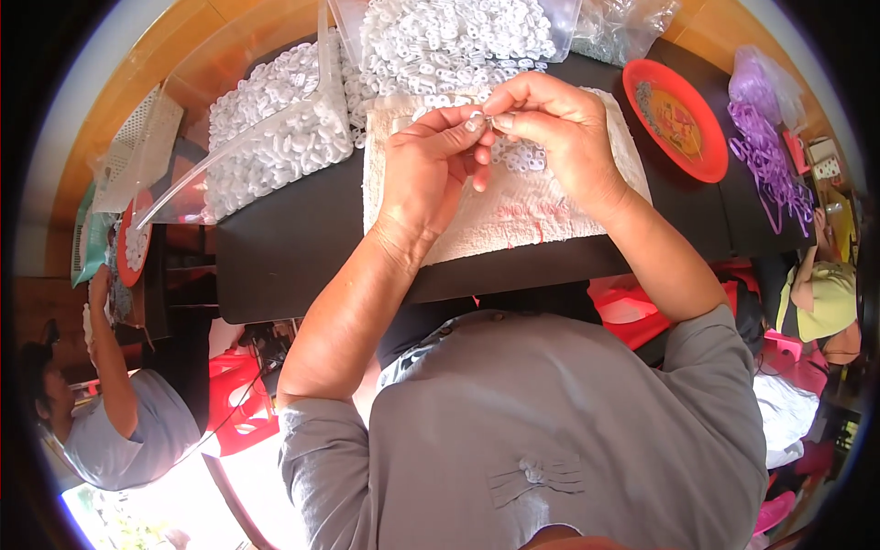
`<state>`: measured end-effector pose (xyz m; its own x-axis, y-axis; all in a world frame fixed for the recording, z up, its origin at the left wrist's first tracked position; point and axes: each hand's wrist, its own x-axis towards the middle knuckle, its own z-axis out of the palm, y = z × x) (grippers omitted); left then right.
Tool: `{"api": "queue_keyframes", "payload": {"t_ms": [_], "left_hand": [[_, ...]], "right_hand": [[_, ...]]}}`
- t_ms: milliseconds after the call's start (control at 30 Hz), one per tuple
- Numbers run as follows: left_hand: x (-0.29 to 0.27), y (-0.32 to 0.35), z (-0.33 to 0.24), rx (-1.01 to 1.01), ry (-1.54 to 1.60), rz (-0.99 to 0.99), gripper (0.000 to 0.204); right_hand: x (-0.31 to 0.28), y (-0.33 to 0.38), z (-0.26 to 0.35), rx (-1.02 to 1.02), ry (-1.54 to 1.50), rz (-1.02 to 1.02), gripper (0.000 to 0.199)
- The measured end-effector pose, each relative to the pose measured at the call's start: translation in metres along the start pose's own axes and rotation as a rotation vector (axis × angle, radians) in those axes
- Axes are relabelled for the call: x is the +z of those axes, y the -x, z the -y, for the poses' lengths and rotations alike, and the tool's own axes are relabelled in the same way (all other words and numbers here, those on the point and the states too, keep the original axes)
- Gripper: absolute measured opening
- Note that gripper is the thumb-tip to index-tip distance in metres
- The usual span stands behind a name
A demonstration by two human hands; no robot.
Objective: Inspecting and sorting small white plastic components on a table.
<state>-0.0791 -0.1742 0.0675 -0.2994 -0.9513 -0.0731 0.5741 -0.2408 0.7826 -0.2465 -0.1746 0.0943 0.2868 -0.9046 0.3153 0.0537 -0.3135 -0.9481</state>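
Note:
Over a cream towel (513,215), my two hands meet at the fingertips. My left hand (426,160) is closed, pinching a small white plastic piece (475,115) between thumb and fingers. Closed in a pinch right against it is my right hand (564,128); whatever sits between its fingertips is too small to name. Under and beside the hands lie several loose white plastic pieces (521,156) with holes in them. More such pieces fill a clear bin (332,101) at the left and a heaped clear container (564,27) straight ahead.
At the right stands a red plate (706,165) with small greyish bits in it. Beyond it lie purple straps (770,165). A clear bag (623,32) sits at the back of the black table (293,266). Another person (128,412) works at the far left; one more (816,293) is at the right.

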Motion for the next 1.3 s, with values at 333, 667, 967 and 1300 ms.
{"api": "queue_keyframes", "payload": {"t_ms": [333,667,967,1300], "left_hand": [[0.001,0.0,0.003,0.003,-0.066,-0.05,0.013],[0.004,0.002,0.004,0.023,-0.195,-0.083,0.013],[0.009,0.005,0.006,0.015,-0.204,-0.147,0.008],[0.01,0.006,0.005,0.023,-0.209,-0.15,0.006]], "right_hand": [[-0.008,-0.004,-0.012,-0.138,0.219,-0.029,0.014],[-0.011,-0.003,-0.012,-0.165,0.312,0.009,0.016],[-0.007,0.0,-0.013,-0.197,0.381,0.026,0.018],[-0.009,0.0,-0.013,-0.238,0.393,-0.018,0.018]]}}
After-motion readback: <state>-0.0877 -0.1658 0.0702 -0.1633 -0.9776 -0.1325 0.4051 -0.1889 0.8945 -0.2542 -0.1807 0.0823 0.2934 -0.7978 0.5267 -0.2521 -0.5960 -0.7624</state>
